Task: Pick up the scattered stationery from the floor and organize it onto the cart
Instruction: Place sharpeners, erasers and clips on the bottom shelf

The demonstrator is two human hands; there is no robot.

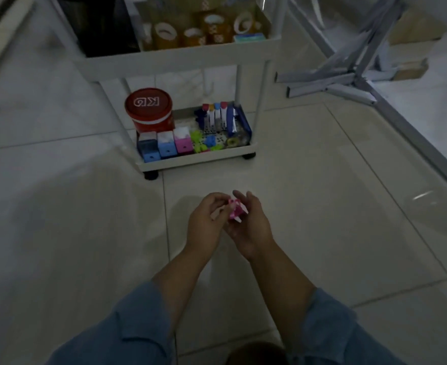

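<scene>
Holding a small pink stationery piece (235, 209) above the floor (322, 206), I am pinching it between both hands' fingers (217, 204); the cart (196, 158) is looking nearly stocked, this piece seemingly remaining.

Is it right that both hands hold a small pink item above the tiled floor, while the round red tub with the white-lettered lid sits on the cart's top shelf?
Not quite. The head view shows the round red tub with the white-lettered lid on the white cart's bottom shelf, not the top one. The rest stands: the left hand and right hand hold a small pink item above the tiled floor.
</scene>
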